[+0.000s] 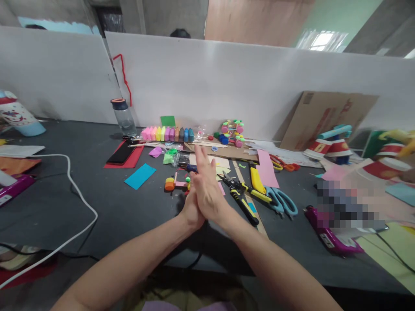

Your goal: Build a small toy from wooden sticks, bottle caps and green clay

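The head view shows the right hand (209,192) laid flat against the left hand (192,206), palm to palm, over the near part of the dark grey table (106,190). The right hand's fingers are straight and close together, pointing forward. Perhaps something small is tucked between the palms, but the hands hide that spot, so I cannot tell whether they hold anything. Flat palms like these would press evenly from both sides.

Just beside the left hand, on the table, sits a small toy made of a pink strip with an orange round clay piece (179,185). The hands cover some of it. It is probably there so it is easy to reach.

To the right lie black-and-yellow metal pliers (240,201), a bright yellow cutter (257,180) and light blue scissors (277,199). They look grouped so the tools are together. At the back, a row of many-coloured clay packs (167,134) sits beside a little pink-and-green clay model (232,131), likely out of the way of the arms.
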`<control>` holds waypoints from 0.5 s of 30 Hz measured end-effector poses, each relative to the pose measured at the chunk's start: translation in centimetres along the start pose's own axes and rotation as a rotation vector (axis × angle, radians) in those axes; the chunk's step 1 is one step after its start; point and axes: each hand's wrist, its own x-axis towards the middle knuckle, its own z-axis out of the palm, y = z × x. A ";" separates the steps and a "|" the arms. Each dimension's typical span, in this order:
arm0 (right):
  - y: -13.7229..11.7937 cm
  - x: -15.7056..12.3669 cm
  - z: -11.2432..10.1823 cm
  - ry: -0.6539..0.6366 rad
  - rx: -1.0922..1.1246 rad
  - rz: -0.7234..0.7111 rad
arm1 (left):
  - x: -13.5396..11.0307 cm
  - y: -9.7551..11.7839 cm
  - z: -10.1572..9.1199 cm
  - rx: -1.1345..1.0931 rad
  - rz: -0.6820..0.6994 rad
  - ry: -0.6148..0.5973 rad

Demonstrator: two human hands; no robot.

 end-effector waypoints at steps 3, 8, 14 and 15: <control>0.4 0.6 0.5 -0.004 -0.041 0.030 | 0.1 0.4 -0.2 -0.035 0.049 -0.049; -0.5 0.8 0.8 -0.062 -0.056 -0.047 | 0.4 0.6 -0.6 -0.102 0.151 -0.045; -0.6 1.6 0.8 -0.111 -0.081 -0.054 | 0.7 0.9 -0.1 -0.125 0.162 -0.038; -0.6 1.6 0.9 -0.133 -0.077 -0.091 | 0.8 0.8 0.0 -0.136 0.194 -0.020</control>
